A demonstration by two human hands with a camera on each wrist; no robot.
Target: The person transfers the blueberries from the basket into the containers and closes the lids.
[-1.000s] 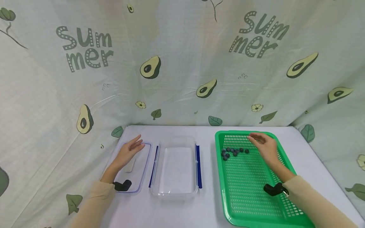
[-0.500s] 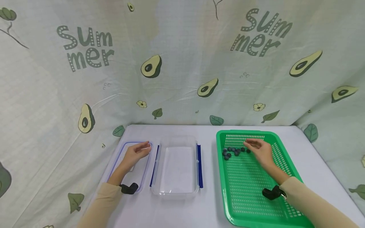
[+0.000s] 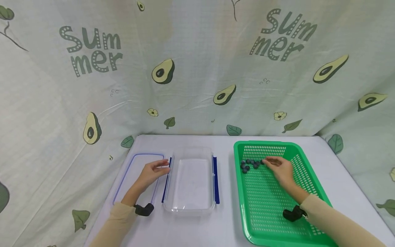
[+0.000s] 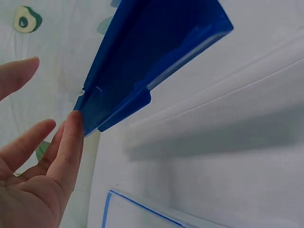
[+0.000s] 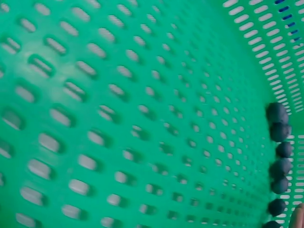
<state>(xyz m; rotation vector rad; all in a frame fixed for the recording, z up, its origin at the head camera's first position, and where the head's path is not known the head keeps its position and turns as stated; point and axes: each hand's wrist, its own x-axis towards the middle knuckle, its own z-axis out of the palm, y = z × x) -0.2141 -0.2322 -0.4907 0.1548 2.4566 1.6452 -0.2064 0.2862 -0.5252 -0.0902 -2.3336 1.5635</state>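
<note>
My left hand [image 3: 152, 173] is at the left side of a clear plastic food container [image 3: 192, 209], fingers relaxed and apart. In the left wrist view its fingertips overlap the end of the container's blue latch flap [image 4: 156, 52]. My right hand [image 3: 281, 171] reaches down inside a green plastic basket [image 3: 242, 212], fingertips right at the rightmost visible blueberry [image 3: 262, 162]. More blueberries [image 5: 279, 168] cluster at the basket's far left corner. Only a fingertip [image 5: 298, 217] shows at the right wrist view's lower corner, beside the row of berries; part of the row is hidden by the hand.
A clear lid with a blue seal [image 3: 135, 155] lies flat left of the container, partly under my left forearm. A second blue latch flap [image 3: 216, 180] hangs out on the container's right side. A printed cloth [image 3: 191, 113] stands behind the white table [image 3: 203, 230].
My left hand has moved right from over the lid to the container's left side. My right hand has come lower and left, down to the blueberries.
</note>
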